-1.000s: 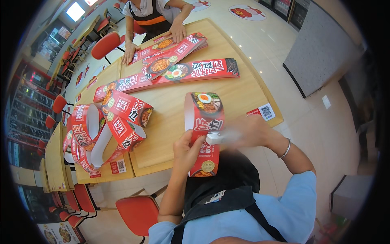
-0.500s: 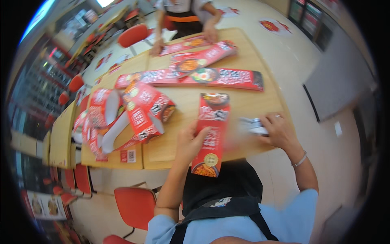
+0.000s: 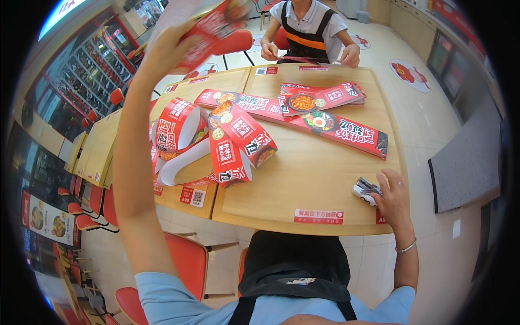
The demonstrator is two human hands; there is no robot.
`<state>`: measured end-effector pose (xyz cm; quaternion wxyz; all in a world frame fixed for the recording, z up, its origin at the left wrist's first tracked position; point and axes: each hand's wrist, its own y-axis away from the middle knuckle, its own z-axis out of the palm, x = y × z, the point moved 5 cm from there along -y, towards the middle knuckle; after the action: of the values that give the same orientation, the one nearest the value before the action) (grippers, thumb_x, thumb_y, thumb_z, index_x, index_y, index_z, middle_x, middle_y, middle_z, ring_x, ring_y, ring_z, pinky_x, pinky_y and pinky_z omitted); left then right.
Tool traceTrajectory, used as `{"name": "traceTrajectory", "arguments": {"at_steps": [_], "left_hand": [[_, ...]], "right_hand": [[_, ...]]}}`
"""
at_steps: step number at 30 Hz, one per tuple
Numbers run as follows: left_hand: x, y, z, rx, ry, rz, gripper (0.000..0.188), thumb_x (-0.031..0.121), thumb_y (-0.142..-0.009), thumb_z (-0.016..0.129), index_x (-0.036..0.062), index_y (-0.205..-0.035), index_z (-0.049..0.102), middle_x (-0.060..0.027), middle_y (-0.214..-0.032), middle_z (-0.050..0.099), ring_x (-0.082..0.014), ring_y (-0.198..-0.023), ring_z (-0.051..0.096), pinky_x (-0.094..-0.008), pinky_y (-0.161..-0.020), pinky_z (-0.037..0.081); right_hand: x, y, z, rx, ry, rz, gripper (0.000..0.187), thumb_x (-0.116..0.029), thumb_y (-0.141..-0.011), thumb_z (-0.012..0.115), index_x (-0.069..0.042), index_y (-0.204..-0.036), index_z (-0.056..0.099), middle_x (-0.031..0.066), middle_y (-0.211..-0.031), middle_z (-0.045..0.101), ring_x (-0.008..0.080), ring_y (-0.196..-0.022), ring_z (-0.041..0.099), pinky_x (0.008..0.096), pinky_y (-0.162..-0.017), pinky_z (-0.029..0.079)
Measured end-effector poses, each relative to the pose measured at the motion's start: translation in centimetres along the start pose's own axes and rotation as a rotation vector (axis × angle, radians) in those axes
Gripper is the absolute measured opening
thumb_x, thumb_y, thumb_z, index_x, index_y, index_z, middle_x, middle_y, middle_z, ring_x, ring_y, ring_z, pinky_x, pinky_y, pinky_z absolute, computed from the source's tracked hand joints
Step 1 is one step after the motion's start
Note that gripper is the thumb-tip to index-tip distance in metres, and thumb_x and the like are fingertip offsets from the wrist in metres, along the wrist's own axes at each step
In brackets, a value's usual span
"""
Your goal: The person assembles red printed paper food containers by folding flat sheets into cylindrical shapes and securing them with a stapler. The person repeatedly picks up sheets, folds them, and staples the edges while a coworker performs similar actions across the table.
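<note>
My left hand [image 3: 172, 47] is raised at the upper left, closed on a red printed paper strip [image 3: 208, 38] that is partly blurred and runs out of view. At the table's right side my right hand [image 3: 394, 201] is loosely round the back end of a white and black stapler [image 3: 366, 189] resting on the tabletop. Some of its fingers stretch beyond the stapler. Several red printed paper loops [image 3: 179, 127] lie heaped at the left of the table. Behind them, flat red strips [image 3: 346, 130] lie in a long stack, with shorter-looking strips [image 3: 325, 100] overlapping it.
A co-worker [image 3: 309, 27] across the wooden table [image 3: 303, 184] holds another strip [image 3: 306, 59] in both hands. Red chairs [image 3: 184, 260] stand at the near side and beyond the far edge. A grey panel [image 3: 466, 146] stands to the right.
My left hand has swung up and left with the red strip from in front of me. My right hand stays by the stapler, its fingers looser. The co-worker has lifted a strip off the table.
</note>
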<state>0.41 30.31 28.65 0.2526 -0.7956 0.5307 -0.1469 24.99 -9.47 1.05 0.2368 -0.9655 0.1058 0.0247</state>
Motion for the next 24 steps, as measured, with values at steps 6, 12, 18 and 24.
{"name": "traceTrajectory", "arguments": {"at_steps": [6, 12, 18, 24], "left_hand": [[-21.2, 13.0, 5.1, -0.177, -0.357, -0.239, 0.029, 0.007, -0.075, 0.063, 0.0031, -0.103, 0.066, -0.0214, -0.101, 0.064, -0.0390, -0.100, 0.059, -0.0454, -0.085, 0.048], [-19.6, 17.3, 7.5, -0.437, -0.129, -0.619, 0.060, 0.004, -0.077, 0.069, 0.0008, -0.132, 0.046, -0.0226, -0.114, 0.062, -0.0379, -0.109, 0.057, -0.0428, -0.091, 0.046], [-21.1, 20.5, 3.1, -0.131, -0.321, -0.401, 0.065, 0.006, -0.082, 0.067, -0.0017, -0.139, 0.038, -0.0227, -0.141, 0.043, -0.0360, -0.128, 0.044, -0.0390, -0.105, 0.037], [2.1, 18.8, 5.5, -0.158, 0.266, -0.329, 0.060, 0.003, -0.082, 0.066, -0.0013, -0.137, 0.042, -0.0207, -0.136, 0.048, -0.0301, -0.128, 0.046, -0.0372, -0.104, 0.038]], "right_hand": [[0.7, -1.9, 0.2, -0.005, -0.053, -0.025, 0.041, -0.015, -0.072, 0.074, -0.002, -0.107, 0.057, 0.0121, -0.110, 0.057, 0.0309, -0.107, 0.053, 0.0414, -0.093, 0.043], [7.1, -5.4, 3.5, -0.098, -0.100, 0.060, 0.040, -0.014, -0.071, 0.075, 0.000, -0.105, 0.059, 0.0130, -0.112, 0.060, 0.0306, -0.107, 0.055, 0.0401, -0.093, 0.044], [9.8, -10.8, 7.6, -0.218, -0.169, 0.000, 0.043, -0.016, -0.070, 0.077, 0.005, -0.103, 0.060, 0.0158, -0.112, 0.061, 0.0345, -0.107, 0.055, 0.0415, -0.092, 0.045], [11.9, -10.1, 8.2, -0.421, -0.195, 0.093, 0.035, -0.014, -0.069, 0.077, 0.006, -0.093, 0.060, 0.0173, -0.103, 0.061, 0.0333, -0.100, 0.057, 0.0415, -0.085, 0.047]]}}
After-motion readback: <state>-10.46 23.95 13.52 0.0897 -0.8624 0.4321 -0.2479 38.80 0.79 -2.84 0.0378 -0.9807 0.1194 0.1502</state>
